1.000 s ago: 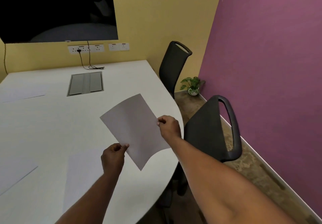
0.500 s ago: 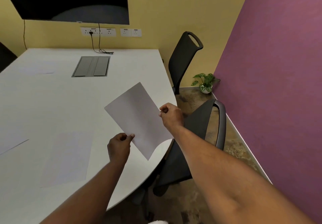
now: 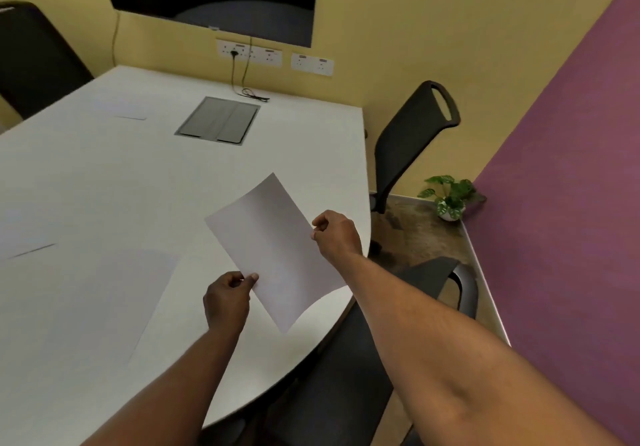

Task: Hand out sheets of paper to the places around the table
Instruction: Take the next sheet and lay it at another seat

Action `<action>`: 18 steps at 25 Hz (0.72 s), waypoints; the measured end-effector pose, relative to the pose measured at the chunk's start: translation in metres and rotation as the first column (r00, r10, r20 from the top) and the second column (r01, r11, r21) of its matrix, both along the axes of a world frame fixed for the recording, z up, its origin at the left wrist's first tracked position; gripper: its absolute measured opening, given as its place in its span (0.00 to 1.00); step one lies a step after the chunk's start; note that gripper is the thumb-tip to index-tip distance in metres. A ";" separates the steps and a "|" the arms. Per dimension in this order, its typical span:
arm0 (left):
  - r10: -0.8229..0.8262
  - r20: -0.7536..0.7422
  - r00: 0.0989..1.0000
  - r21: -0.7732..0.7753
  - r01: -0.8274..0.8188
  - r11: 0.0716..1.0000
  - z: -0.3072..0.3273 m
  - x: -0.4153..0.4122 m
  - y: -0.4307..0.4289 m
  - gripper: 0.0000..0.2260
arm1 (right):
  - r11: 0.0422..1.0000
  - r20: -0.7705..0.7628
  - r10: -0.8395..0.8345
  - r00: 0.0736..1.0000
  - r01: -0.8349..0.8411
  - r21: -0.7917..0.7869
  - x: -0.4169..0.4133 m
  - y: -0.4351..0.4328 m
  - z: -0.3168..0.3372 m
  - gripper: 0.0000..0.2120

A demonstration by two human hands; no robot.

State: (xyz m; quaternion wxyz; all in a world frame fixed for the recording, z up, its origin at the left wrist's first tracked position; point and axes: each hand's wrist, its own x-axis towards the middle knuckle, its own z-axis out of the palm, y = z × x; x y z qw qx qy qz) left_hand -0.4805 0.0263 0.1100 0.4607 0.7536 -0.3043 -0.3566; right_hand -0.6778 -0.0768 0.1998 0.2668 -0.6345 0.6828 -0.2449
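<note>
White table (image 3: 104, 185) spread across left and centre of frame. Black chair (image 3: 412, 140) seen upper right; second chair (image 3: 346, 376) tucked under table edge, lower centre. Sheet already laid flat at lower left (image 3: 131, 303). Held sheet (image 3: 277, 248) raised above table at centre, tilted; pinched at left edge by left hand (image 3: 227, 300), at right edge by right hand (image 3: 337, 236).

The near chair (image 3: 346, 376) is mostly hidden beneath the table (image 3: 104, 185).
</note>
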 end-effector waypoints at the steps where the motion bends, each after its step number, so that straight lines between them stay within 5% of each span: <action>1: 0.028 -0.005 1.000 0.011 -0.028 1.000 -0.002 0.001 -0.002 0.09 | 1.000 0.010 0.017 1.000 -0.017 0.016 0.002 -0.008 -0.002 0.07; 18: 0.374 0.071 0.925 0.319 -0.376 0.870 -0.114 0.006 -0.028 0.08 | 0.911 0.108 0.234 0.966 -0.257 0.323 0.032 -0.120 -0.186 0.10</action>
